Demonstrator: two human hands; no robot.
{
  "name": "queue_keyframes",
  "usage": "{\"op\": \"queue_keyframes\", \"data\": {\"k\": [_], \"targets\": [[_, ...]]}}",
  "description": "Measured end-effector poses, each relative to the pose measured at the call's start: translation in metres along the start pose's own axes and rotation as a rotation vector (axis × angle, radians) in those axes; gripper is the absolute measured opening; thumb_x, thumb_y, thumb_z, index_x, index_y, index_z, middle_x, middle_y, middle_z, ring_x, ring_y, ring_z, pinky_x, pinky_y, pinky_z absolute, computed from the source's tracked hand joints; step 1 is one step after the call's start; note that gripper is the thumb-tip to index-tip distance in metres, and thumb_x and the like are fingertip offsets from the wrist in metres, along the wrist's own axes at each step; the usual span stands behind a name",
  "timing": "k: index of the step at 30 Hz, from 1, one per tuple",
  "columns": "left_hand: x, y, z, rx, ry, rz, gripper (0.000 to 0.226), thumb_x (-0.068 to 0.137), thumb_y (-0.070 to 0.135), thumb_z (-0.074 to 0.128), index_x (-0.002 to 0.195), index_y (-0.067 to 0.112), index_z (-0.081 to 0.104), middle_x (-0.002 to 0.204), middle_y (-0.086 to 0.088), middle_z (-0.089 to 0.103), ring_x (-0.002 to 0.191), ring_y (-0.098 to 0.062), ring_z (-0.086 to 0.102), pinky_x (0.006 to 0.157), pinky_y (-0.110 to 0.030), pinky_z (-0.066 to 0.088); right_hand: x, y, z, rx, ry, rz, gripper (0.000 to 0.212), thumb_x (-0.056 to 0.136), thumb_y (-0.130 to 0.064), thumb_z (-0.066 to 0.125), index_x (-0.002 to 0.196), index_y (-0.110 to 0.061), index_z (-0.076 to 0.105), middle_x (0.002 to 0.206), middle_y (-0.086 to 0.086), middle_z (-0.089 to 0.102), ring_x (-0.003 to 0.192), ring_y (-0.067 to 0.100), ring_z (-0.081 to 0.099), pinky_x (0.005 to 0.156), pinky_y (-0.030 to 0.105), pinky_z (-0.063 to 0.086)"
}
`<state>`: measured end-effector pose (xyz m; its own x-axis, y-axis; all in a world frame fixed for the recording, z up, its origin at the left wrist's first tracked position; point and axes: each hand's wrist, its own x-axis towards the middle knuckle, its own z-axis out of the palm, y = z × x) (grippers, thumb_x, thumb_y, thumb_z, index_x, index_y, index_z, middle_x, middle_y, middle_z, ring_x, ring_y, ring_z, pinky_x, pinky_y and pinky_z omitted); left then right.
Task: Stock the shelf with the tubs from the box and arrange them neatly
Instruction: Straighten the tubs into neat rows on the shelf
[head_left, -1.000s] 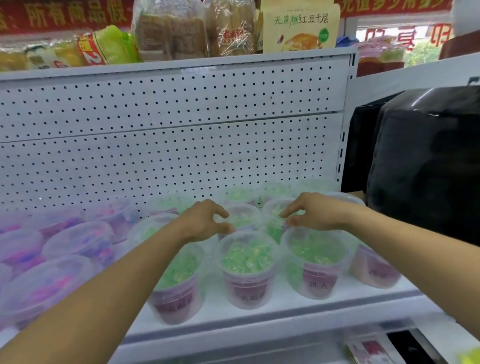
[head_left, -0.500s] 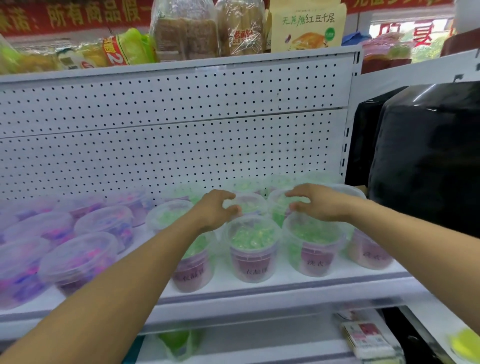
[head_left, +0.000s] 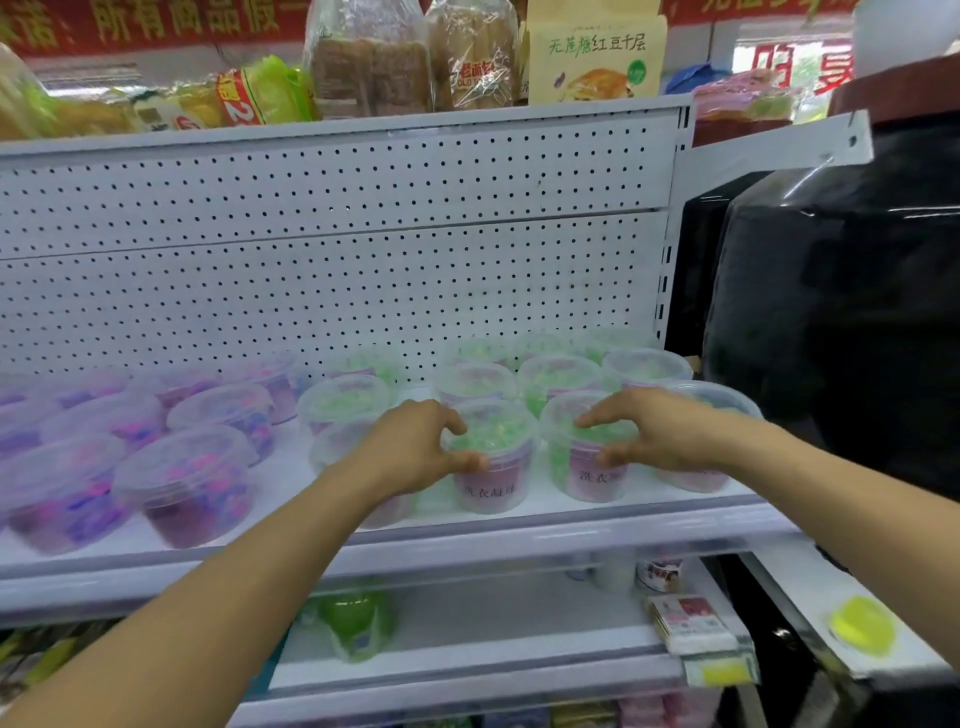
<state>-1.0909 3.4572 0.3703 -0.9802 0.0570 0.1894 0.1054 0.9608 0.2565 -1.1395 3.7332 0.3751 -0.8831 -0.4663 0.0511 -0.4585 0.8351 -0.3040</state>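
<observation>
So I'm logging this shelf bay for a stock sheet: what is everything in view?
green tubs: about a dozen, clear with green contents, right half of the middle shelf
purple tubs: about nine, clear with purple contents, left half
bread bags: several, brown, top shelf
green bottle: one, lower shelf
black wrapped bulk: one, right
left hand: fingers curled round a front green tub
right hand: fingers curled round the next green tub
</observation>
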Motion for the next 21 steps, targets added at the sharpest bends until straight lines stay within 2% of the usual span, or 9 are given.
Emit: {"op": "queue_keyframes", "data": {"k": [4, 7, 8, 10, 13, 15, 17, 19, 21], "targets": [[-0.004, 0.004, 0.000, -0.020, -0.012, -0.036, 0.062, 0.072, 0.062, 0.069, 0.121, 0.025, 0.061, 0.118, 0.000, 0.063, 0.099, -0.018, 0.058, 0.079, -0.029, 0.042, -0.003, -0.007, 0.000, -0.040, -0.017, 0.028, 0.052, 0.082, -0.042, 0.068, 0.132, -0.037, 0.051, 0.142, -0.017, 0.046, 0.130, 0.009, 0.043, 0.108, 0.031, 0.034], [-0.007, 0.006, 0.000, -0.065, -0.017, -0.053, 0.061, 0.075, 0.059, 0.068, 0.123, 0.023, 0.059, 0.119, 0.000, 0.060, 0.086, -0.015, 0.052, 0.073, -0.028, 0.040, -0.006, -0.015, -0.001, -0.071, -0.019, 0.056, 0.051, 0.083, -0.049, 0.064, 0.131, -0.037, 0.050, 0.141, -0.014, 0.047, 0.127, 0.014, 0.046, 0.104, 0.033, 0.037], [-0.009, 0.006, 0.001, -0.078, -0.019, -0.051, 0.061, 0.077, 0.058, 0.067, 0.125, 0.022, 0.058, 0.121, -0.001, 0.059, 0.088, -0.016, 0.053, 0.074, -0.028, 0.040, -0.006, -0.017, -0.001, -0.080, -0.015, 0.065, 0.050, 0.083, -0.052, 0.062, 0.129, -0.037, 0.051, 0.139, -0.013, 0.048, 0.125, 0.015, 0.047, 0.102, 0.033, 0.038], [-0.012, 0.003, 0.004, -0.070, -0.024, -0.004, 0.061, 0.082, 0.058, 0.062, 0.128, 0.020, 0.056, 0.129, -0.001, 0.058, 0.105, -0.019, 0.055, 0.083, -0.030, 0.041, -0.004, -0.021, -0.002, -0.091, -0.011, 0.078, 0.044, 0.083, -0.056, 0.059, 0.123, -0.037, 0.056, 0.132, -0.011, 0.054, 0.116, 0.017, 0.052, 0.098, 0.034, 0.041], [-0.010, -0.013, -0.002, -0.016, 0.026, 0.138, 0.060, 0.087, 0.062, 0.050, 0.134, 0.025, 0.052, 0.140, 0.002, 0.052, 0.127, -0.018, 0.045, 0.105, -0.036, 0.033, 0.007, -0.025, -0.001, -0.094, 0.065, 0.064, 0.030, 0.084, -0.060, 0.054, 0.095, -0.034, 0.065, 0.111, -0.011, 0.065, 0.095, 0.015, 0.059, 0.088, 0.039, 0.050], [-0.002, -0.037, -0.015, -0.006, 0.050, 0.163, 0.059, 0.089, 0.061, 0.044, 0.137, 0.027, 0.048, 0.146, 0.001, 0.046, 0.134, -0.017, 0.040, 0.111, -0.036, 0.027, 0.022, -0.032, -0.002, -0.065, 0.183, 0.057, 0.034, 0.085, -0.061, 0.051, 0.081, -0.031, 0.066, 0.099, -0.013, 0.068, 0.088, 0.014, 0.062, 0.082, 0.041, 0.052], [0.010, -0.069, -0.029, -0.056, 0.053, 0.088, 0.061, 0.091, 0.059, 0.043, 0.139, 0.022, 0.046, 0.147, 0.000, 0.043, 0.133, -0.019, 0.040, 0.110, -0.036, 0.030, 0.042, -0.042, -0.001, 0.018, 0.290, 0.030, 0.034, 0.087, -0.058, 0.049, 0.081, -0.030, 0.069, 0.094, -0.011, 0.071, 0.089, 0.015, 0.064, 0.083, 0.042, 0.053], [0.030, -0.103, -0.042, -0.147, 0.060, -0.049, 0.062, 0.090, 0.061, 0.042, 0.135, 0.018, 0.046, 0.142, -0.002, 0.046, 0.127, -0.022, 0.045, 0.104, -0.038, 0.036, 0.070, -0.055, -0.002, 0.075, 0.321, 0.003, 0.033, 0.087, -0.056, 0.049, 0.083, -0.030, 0.069, 0.092, -0.011, 0.071, 0.091, 0.014, 0.064, 0.084, 0.043, 0.052], [0.054, -0.135, -0.052, -0.152, 0.068, -0.135, 0.052, 0.094, 0.056, 0.040, 0.125, 0.016, 0.051, 0.131, -0.006, 0.053, 0.117, -0.024, 0.050, 0.094, -0.037, 0.040, 0.100, -0.068, -0.002, 0.073, 0.294, 0.006, 0.027, 0.087, -0.057, 0.049, 0.091, -0.038, 0.068, 0.103, -0.014, 0.068, 0.099, 0.012, 0.061, 0.088, 0.042, 0.051]]}}
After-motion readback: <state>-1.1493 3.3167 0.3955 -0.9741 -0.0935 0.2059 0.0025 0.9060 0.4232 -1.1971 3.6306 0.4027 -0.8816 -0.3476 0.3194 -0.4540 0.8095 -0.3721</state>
